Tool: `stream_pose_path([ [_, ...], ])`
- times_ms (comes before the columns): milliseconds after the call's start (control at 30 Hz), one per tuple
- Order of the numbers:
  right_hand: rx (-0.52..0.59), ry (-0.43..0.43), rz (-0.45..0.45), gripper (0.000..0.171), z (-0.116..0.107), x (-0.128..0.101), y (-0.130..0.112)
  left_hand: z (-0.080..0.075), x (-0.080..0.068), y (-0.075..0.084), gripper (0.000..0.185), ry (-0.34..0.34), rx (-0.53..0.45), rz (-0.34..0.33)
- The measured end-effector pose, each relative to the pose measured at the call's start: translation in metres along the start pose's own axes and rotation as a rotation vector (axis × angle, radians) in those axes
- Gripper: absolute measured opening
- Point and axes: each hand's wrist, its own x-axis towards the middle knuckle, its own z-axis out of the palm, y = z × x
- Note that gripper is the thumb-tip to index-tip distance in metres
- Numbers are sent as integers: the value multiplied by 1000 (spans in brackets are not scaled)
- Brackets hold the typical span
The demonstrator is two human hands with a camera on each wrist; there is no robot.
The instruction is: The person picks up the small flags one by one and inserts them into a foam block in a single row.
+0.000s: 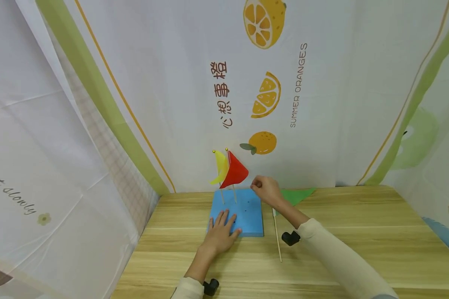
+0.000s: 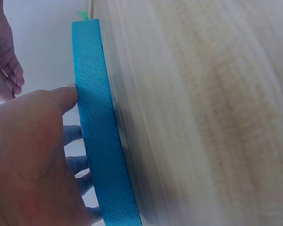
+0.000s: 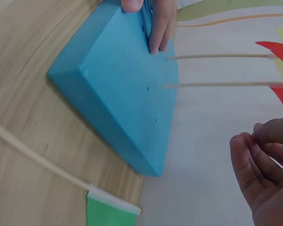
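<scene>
A blue foam block lies on the wooden table, with small holes in its top. A yellow flag and a red flag stand in it on thin sticks. My left hand rests on the block's near left part, fingers spread. Its thumb touches the near edge in the left wrist view. To the right of the red flag, my right hand is in the air, fingertips drawn together; I see nothing held between them. Below it lies a green flag on its stick, partly hidden by the right forearm.
The wooden table ends at a white printed cloth hanging behind it. Another cloth hangs on the left side. Black camera mounts sit at both wrists. A bluish thing shows at the right edge.
</scene>
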Motion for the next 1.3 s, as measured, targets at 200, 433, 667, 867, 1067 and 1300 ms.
stream_pose_path([
  [200, -2, -24, 18, 8, -14, -10, 8, 1, -1, 0, 65, 8, -1, 1],
  [433, 16, -50, 23, 11, -26, -23, 14, -3, -2, 2, 65, 17, -14, 6],
  [667, 14, -68, 35, 8, -33, -40, 27, -5, -4, 3, 64, 19, -22, 10],
  [867, 17, -70, 34, 6, -37, -57, 37, -3, -5, 2, 64, 24, -22, 13],
  [1067, 35, -131, 110, 5, -36, -71, 46, -3, -4, 2, 64, 28, -28, 17],
  [1300, 2, -170, 173, 5, -29, -86, 57, -4, -3, 4, 65, 22, -27, 20],
])
